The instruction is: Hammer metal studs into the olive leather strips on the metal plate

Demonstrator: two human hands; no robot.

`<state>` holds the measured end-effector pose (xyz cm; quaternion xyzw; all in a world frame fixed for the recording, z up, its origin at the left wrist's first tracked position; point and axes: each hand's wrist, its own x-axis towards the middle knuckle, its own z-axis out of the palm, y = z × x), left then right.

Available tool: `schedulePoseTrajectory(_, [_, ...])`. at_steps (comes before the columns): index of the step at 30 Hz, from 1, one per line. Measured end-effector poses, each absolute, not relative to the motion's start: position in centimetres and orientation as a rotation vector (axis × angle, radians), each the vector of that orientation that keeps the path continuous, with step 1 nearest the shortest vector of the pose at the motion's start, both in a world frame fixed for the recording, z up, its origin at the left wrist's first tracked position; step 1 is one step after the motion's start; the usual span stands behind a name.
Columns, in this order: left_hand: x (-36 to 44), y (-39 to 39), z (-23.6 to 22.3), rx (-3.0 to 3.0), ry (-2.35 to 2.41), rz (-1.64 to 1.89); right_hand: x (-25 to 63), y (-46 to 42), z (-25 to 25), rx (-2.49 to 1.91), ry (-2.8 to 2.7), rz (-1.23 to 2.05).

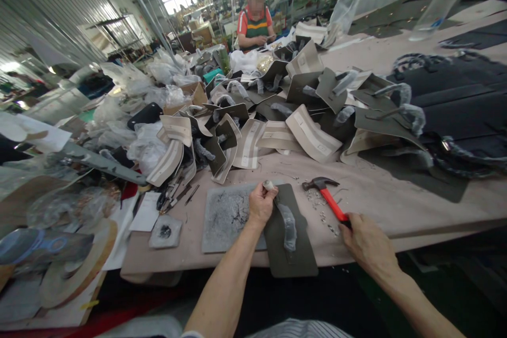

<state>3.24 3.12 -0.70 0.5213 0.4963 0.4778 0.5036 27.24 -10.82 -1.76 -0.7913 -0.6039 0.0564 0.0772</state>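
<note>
My right hand is wrapped round the black end of a claw hammer with a red handle. The hammer's head rests on or just above the table among small metal bits. Closed fingers of my left hand pinch a short, pale, blunt-ended piece, its lower part hidden. That hand is over the top edge of a dark olive panel, which bears a plastic-wrapped handle. The panel overlaps a scuffed grey slab and sticks out past the table's front edge.
Behind lies a heap of similar panels with wrapped handles. Dark bags are on the right. A roll of tape, clear plastic bags and a small pad are to the left. A co-worker sits across the table.
</note>
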Motion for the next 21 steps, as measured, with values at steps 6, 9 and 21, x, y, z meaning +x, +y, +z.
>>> schedulePoseTrajectory(6, [4.2, 2.7, -0.6, 1.341, 1.318, 1.166, 26.2, -10.1, 0.5, -1.862, -0.837, 1.442])
schedulePoseTrajectory(9, [4.1, 2.2, -1.0, 1.507, 1.352, 1.165, 24.8, -9.9, 2.7, -1.522, -0.369, 1.726])
schedulePoseTrajectory(21, [3.6, 1.7, -0.9, 1.715, 1.332, 1.114, 23.3, -7.3, 10.0, -1.879, -1.958, 0.506])
